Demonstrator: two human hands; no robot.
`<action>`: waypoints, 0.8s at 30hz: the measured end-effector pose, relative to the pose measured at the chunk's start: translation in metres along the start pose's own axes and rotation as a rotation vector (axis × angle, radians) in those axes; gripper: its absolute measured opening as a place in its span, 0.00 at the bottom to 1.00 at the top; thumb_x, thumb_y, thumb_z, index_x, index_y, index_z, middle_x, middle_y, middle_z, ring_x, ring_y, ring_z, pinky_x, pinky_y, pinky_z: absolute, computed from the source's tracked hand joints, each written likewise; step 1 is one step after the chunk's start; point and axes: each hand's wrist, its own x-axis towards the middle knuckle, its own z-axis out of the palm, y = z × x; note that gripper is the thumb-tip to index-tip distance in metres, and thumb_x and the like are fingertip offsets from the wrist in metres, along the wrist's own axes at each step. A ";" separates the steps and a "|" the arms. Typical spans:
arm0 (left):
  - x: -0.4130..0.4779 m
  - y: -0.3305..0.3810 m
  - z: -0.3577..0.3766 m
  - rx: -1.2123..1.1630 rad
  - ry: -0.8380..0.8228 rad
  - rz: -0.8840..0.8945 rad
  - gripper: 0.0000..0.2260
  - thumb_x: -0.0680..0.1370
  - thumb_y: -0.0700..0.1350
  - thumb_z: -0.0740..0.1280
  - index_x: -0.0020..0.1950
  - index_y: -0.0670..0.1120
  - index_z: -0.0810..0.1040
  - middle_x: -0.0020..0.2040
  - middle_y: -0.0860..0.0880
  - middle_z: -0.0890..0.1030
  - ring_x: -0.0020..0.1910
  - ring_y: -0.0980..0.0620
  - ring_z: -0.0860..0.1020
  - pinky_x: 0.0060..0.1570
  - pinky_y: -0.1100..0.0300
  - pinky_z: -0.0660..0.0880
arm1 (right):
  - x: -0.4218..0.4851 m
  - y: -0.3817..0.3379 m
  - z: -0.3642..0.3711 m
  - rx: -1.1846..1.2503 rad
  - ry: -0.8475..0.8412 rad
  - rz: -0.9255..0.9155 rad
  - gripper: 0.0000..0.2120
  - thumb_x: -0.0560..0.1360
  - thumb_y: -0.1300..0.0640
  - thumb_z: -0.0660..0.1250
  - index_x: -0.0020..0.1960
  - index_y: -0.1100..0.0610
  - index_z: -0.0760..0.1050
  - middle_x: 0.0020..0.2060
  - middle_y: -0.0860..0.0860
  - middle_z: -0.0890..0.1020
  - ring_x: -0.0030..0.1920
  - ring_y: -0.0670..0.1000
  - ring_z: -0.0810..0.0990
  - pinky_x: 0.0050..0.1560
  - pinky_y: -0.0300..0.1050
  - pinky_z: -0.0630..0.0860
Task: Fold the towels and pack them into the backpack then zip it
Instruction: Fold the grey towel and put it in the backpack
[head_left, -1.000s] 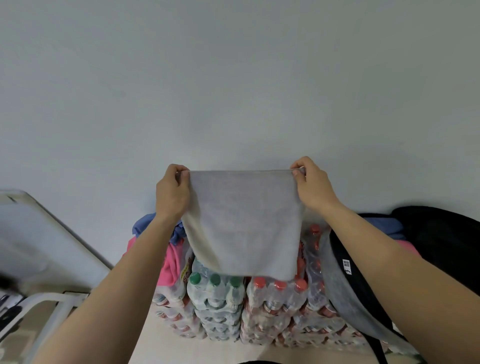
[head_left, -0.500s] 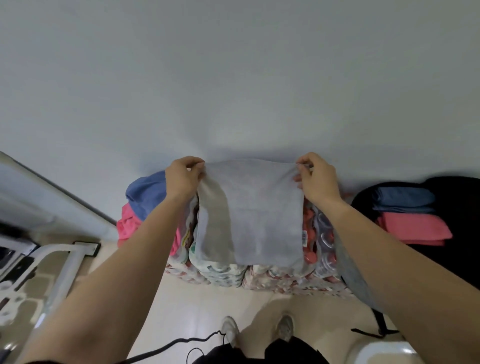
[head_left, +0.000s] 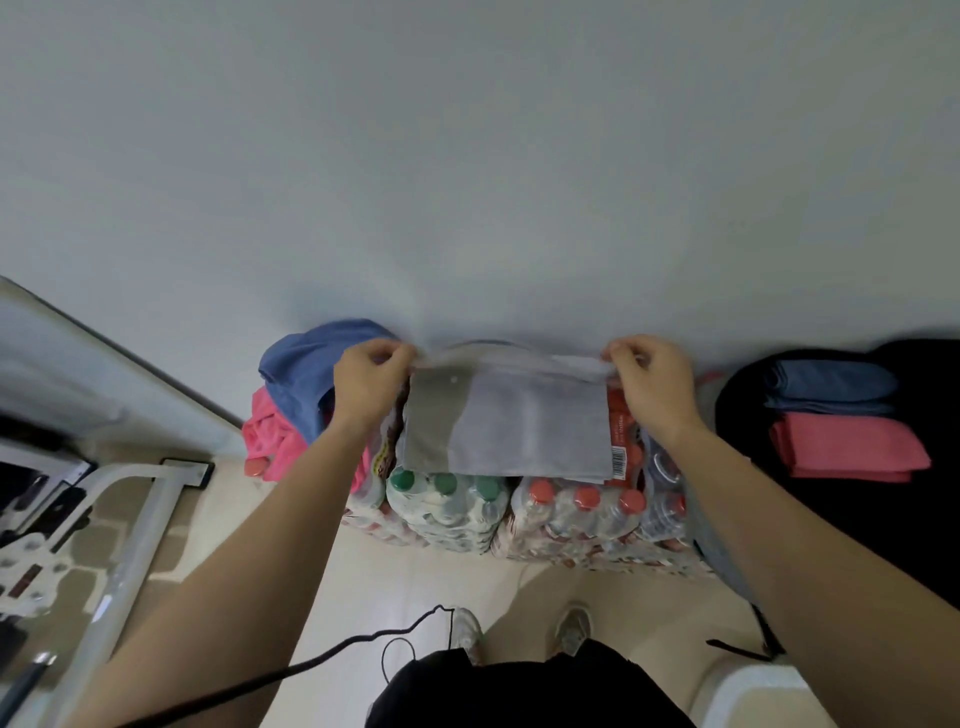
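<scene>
Where the grey towel (head_left: 524, 431) lies: folded, atop the bottle packs (head_left: 519, 514).
Left hand (head_left: 366, 387) grip: pinching its far-left corner.
Right hand (head_left: 652, 384) grip: pinching its far-right corner.

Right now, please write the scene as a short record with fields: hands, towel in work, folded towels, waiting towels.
Left hand: pinches the grey towel, upper left corner
Right hand: pinches its upper right corner
Towel lies: over the bottle packs
Folded: blue towel, pink towel, on the black backpack
Unfolded: blue and pink heap at left
</scene>
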 end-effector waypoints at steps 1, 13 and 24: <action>-0.006 -0.011 0.002 0.000 -0.012 -0.034 0.09 0.72 0.50 0.68 0.39 0.48 0.84 0.35 0.50 0.84 0.40 0.49 0.83 0.47 0.48 0.81 | -0.007 0.007 0.002 -0.017 -0.006 0.005 0.10 0.79 0.55 0.64 0.41 0.55 0.81 0.38 0.48 0.84 0.42 0.49 0.82 0.52 0.51 0.79; -0.057 -0.070 0.018 0.143 0.051 -0.071 0.09 0.71 0.36 0.70 0.48 0.46 0.79 0.44 0.53 0.81 0.43 0.55 0.80 0.43 0.60 0.79 | -0.064 0.061 0.019 -0.064 -0.123 0.148 0.12 0.76 0.68 0.67 0.51 0.52 0.78 0.44 0.48 0.82 0.44 0.42 0.79 0.48 0.33 0.76; -0.065 -0.097 0.025 0.408 -0.040 0.133 0.04 0.73 0.38 0.69 0.43 0.47 0.80 0.43 0.51 0.77 0.39 0.55 0.74 0.42 0.59 0.74 | -0.077 0.075 0.027 -0.304 -0.230 0.020 0.11 0.75 0.67 0.67 0.55 0.56 0.80 0.52 0.49 0.80 0.53 0.50 0.79 0.55 0.41 0.77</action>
